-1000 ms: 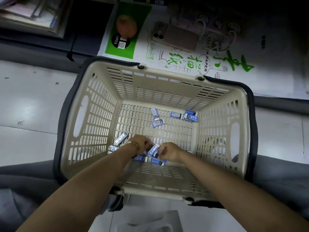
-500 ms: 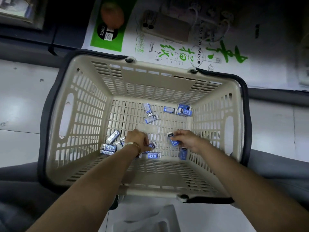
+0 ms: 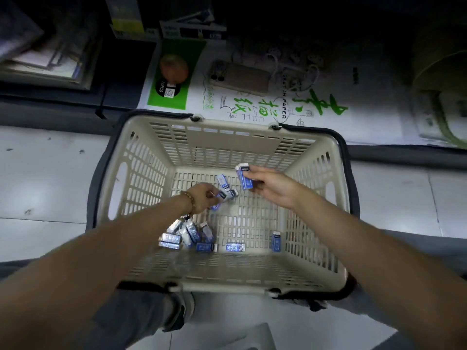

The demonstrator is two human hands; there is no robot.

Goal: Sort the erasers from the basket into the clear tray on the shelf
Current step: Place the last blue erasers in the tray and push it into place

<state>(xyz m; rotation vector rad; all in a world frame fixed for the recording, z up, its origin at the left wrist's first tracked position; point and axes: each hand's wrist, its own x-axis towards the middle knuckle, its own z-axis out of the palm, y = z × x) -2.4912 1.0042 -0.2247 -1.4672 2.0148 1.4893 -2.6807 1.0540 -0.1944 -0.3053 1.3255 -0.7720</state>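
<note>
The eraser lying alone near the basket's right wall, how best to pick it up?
Come down from above and pinch the eraser across its two long sides, mid-length. It lies flat on the basket floor, apart from the others, both sides free.

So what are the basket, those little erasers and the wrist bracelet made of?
Basket: moulded plastic by the look, matte beige, slotted walls. Eraser in the right hand: blue printed sleeve, probably paper, over a white end, likely rubber or vinyl. Bracelet on the left wrist: round brownish beads, maybe wood; too small to tell.
</note>
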